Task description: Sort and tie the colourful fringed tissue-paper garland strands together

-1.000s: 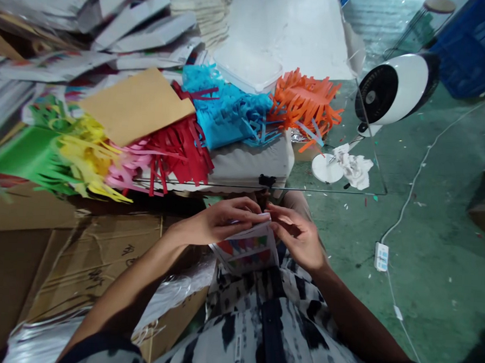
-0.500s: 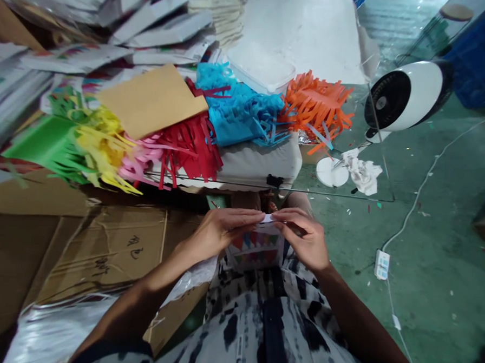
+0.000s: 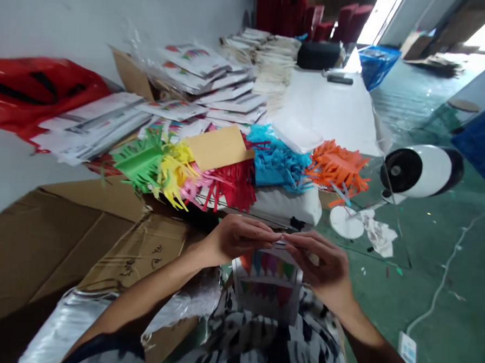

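In front of my lap hangs a flat packet point(image 3: 267, 283) with a white top edge and a printed picture of coloured fringes. My left hand point(image 3: 239, 238) pinches that top edge from the left, and my right hand point(image 3: 319, 261) pinches it from the right. The fingertips of both hands almost meet at its middle. Whether the packet is a plastic bag or a card sleeve I cannot tell. Just beyond my hands, fringed paper lies along the table edge: green point(image 3: 140, 162), yellow point(image 3: 173, 172), red point(image 3: 234, 184), blue point(image 3: 282, 162) and orange point(image 3: 338, 167).
A tan card point(image 3: 217, 147) lies on the fringes. Stacks of printed packets point(image 3: 207, 71) stand behind, near a clear plastic tub point(image 3: 297, 133). To my left are an open cardboard box point(image 3: 113, 245) and clear plastic wrap point(image 3: 68, 324). A white fan point(image 3: 425, 172) stands at right.
My view has tilted up and shifted left, so more of the table and wall shows. Both hands still pinch the packet's top edge, their fingertips now closer together, and more of its printed face shows.
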`<state>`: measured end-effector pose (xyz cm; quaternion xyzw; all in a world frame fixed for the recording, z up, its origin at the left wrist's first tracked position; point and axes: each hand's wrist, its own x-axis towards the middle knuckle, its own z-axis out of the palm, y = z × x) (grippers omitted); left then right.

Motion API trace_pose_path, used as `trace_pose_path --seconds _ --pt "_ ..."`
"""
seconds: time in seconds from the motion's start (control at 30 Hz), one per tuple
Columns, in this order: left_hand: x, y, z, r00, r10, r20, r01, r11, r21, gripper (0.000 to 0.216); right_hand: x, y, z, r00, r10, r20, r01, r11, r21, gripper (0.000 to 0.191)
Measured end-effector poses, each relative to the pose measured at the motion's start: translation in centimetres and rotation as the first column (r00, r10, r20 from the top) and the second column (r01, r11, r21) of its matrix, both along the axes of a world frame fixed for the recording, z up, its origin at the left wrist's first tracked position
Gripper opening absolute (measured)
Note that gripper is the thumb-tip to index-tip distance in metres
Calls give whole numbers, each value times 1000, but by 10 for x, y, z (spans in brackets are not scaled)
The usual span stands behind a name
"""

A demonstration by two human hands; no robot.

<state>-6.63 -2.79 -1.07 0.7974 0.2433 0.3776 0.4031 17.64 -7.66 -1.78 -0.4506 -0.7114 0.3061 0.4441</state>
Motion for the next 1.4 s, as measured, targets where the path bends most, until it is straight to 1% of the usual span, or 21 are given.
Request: trace_pose_path --seconds 0.1,0.17,0.23,0.27,0.33,0.4,0.43,0.47,0.53,0.57,0.63,0.7,0.8,0.9,0.97,1.03,1.1,1.17,1.23,1.3,1.4 --pt "-8 23 15 999 27 17 -26 1000 -12 24 -5 31 18 1000 7 -2 -7 1000 -1 15" --pt "-15 48 24 993 120 8 -121 992 22 21 0 65 27 1000 -27 10 28 998 -59 17" --pt "-25 79 32 963 269 -4 -268 958 101 21 12 108 31 996 -89 17 91 989 -120 24" --pt "-32 95 34 929 368 -28 -358 918 171 21 20 131 31 991 -133 3 132 982 -134 29" --pt "-47 124 37 802 584 -126 -512 780 360 22 41 177 26 984 -174 -39 164 968 -190 39" --pt "-61 146 35 643 721 -259 -544 668 508 35 63 213 17 972 -231 -36 214 941 -263 49" --pt "-67 155 33 586 740 -328 -526 657 540 37 72 226 11 971 -240 -6 227 927 -297 53" --pt "-71 161 31 557 732 -392 -503 673 542 32 79 235 5 970 -239 55 244 923 -299 55" --pt "-77 170 30 548 687 -477 -494 726 478 13 87 244 -4 935 -270 228 310 937 -163 57" --pt "-78 173 33 558 666 -495 -510 746 429 8 87 244 -6 898 -306 316 333 943 -32 57" --pt "-79 176 47 609 630 -481 -550 773 317 9 79 237 -3 818 -392 421 318 918 239 55" --pt "-79 179 72 705 575 -415 -539 815 214 14 64 225 12 803 -415 428 248 885 393 51" --pt "-69 176 120 870 404 -281 -390 914 109 18 37 200 52 889 -316 332 149 884 443 51" --pt "-45 165 165 967 167 -192 -177 983 -39 26 17 173 96 958 -173 228 60 901 431 57" --pt "-23 155 188 985 12 -173 -44 982 -183 32 12 158 117 987 -91 133 38 933 359 50" --pt "-2 147 202 983 -88 -161 40 958 -284 38 15 144 130 999 -44 -14 46 975 219 37" --pt "15 142 210 988 -98 -122 61 958 -279 41 23 132 135 981 -51 -190 65 995 70 31" --pt "28 144 211 997 -61 -43 50 977 -209 44 35 121 137 938 -100 -333 105 994 -2 31" --pt "37 149 207 997 -45 67 57 981 -187 52 48 111 138 900 -161 -405 177 984 2 31" --pt "42 154 200 988 -65 143 98 967 -237 61 59 103 137 885 -211 -415 246 969 32 30" --pt "49 156 192 988 -65 140 98 966 -241 64 72 96 133 888 -239 -393 290 954 76 29"
